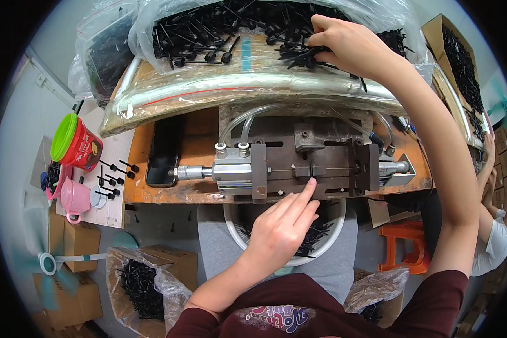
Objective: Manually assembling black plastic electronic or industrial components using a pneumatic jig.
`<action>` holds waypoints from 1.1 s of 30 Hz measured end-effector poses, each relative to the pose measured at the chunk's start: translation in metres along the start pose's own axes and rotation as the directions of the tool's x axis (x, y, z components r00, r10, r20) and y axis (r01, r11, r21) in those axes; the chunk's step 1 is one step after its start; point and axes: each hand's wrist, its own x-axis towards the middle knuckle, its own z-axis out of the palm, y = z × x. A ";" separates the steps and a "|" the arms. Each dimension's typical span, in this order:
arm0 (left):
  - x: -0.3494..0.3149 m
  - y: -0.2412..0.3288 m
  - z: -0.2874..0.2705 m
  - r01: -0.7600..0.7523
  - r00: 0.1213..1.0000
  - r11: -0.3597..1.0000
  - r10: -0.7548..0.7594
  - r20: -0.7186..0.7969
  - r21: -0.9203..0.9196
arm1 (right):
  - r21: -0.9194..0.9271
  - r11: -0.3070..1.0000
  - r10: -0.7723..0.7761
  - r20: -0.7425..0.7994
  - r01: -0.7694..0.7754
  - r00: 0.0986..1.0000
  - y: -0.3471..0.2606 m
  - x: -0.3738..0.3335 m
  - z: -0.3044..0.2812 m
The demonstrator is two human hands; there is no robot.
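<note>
My left hand (281,228) reaches over the near edge of a small metal clamping machine (234,173). Its fingers are stretched out, the index fingertip touching or just beside a small dark piece (305,170) at the machine's middle. Further back, my right hand (349,48) is closed on several thin-stemmed black plastic parts (298,55), at the front of a large heap (200,34) of the same parts. The heap lies on a plastic-covered tray (197,87) behind the machine. Parts of the right fingers are hidden behind the hand.
A black phone (163,155) lies left of the machine. Further left are a red tub (80,143), a pink cup (76,198) and loose black parts (114,180). A white basin (231,228) sits between my knees. An orange stool (403,248) and another person's arm (486,163) are at right.
</note>
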 end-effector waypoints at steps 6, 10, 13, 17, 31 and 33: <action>0.013 -0.001 0.000 -0.020 0.999 0.996 0.018 0.027 0.089 | 0.057 0.996 0.084 -0.205 -0.074 0.975 0.000 -0.014 0.001; 0.017 -0.002 0.000 0.010 0.999 0.998 -0.013 0.048 0.064 | 0.317 0.942 0.201 -0.268 -0.110 0.942 0.025 -0.022 -0.004; 0.015 -0.001 -0.002 0.045 0.996 0.995 -0.051 0.072 0.089 | 0.834 0.399 0.569 0.101 -0.382 0.816 0.004 -0.041 -0.029; 0.016 0.001 -0.005 0.063 0.993 0.993 -0.072 0.096 0.097 | 0.963 -0.016 0.561 0.230 -0.268 0.795 -0.049 -0.084 -0.056; 0.019 0.014 -0.020 -0.111 0.983 0.979 0.082 -0.166 -0.171 | 0.961 0.014 0.540 0.226 -0.278 0.811 -0.200 -0.161 -0.040; 0.013 0.014 -0.022 -0.139 0.979 0.962 0.098 -0.177 -0.236 | 0.931 -0.218 0.455 0.363 -0.293 0.813 -0.201 -0.166 -0.040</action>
